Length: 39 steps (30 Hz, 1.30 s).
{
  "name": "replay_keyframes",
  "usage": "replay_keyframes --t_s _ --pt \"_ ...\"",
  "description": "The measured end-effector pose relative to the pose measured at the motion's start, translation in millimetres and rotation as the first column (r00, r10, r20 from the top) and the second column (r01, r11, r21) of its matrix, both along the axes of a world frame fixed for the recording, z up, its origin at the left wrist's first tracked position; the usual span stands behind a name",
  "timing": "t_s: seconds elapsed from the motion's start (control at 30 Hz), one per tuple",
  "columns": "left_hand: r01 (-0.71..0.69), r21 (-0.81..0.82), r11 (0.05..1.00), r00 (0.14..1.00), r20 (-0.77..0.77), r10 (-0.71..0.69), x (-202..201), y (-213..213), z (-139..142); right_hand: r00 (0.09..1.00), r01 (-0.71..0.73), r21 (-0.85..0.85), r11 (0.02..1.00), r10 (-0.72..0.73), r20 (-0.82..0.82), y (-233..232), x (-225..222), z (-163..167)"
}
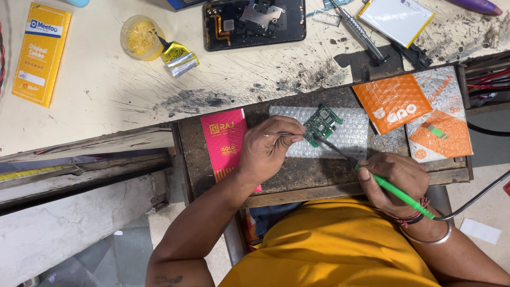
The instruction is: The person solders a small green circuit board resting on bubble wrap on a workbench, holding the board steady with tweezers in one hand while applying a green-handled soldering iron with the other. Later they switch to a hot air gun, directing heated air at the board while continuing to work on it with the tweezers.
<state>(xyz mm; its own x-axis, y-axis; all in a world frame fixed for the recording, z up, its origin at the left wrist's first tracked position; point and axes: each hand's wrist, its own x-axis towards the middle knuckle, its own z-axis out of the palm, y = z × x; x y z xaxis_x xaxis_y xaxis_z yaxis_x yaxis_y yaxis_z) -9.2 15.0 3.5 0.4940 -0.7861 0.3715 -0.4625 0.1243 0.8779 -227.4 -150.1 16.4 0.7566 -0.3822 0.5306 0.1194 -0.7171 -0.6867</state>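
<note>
Green and thin, the circuit board [322, 123] lay on bubble wrap [348, 133], likely light, stiff and fragile, best gripped by its edges, as the left hand [268, 149] pinched tweezers [284, 134] against it and the right hand [396, 178] clasped a soldering iron [401, 195].

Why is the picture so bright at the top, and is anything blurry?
In the head view, light glares off the pale worktop and the shiny foil packet; the small green circuit board and both hands, left and right, look sharp; the floor at the bottom left is dim and soft.
</note>
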Motion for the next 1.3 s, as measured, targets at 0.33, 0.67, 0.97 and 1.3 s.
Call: replay_keyframes --t_s 0.33,0.67,0.97,1.3 --pt "0.003 -0.003 1.0 1.0 -0.017 -0.003 2 2 6 1.0 -0.007 0.013 1.0 0.007 0.01 1 2 0" --pt "-0.006 -0.02 1.0 0.999 0.033 0.007 3 -1 0 1.0 -0.003 0.027 1.0 0.002 0.015 2 4 -6" --pt "-0.011 -0.012 1.0 0.999 0.032 0.012 3 -2 -4 0.998 0.039 0.052 0.998 -0.042 0.048 2 6 -8" --pt "-0.008 -0.016 1.0 1.0 0.017 0.009 4 -2 -2 0.999 0.02 0.045 0.999 -0.022 0.035 1 7 -11"
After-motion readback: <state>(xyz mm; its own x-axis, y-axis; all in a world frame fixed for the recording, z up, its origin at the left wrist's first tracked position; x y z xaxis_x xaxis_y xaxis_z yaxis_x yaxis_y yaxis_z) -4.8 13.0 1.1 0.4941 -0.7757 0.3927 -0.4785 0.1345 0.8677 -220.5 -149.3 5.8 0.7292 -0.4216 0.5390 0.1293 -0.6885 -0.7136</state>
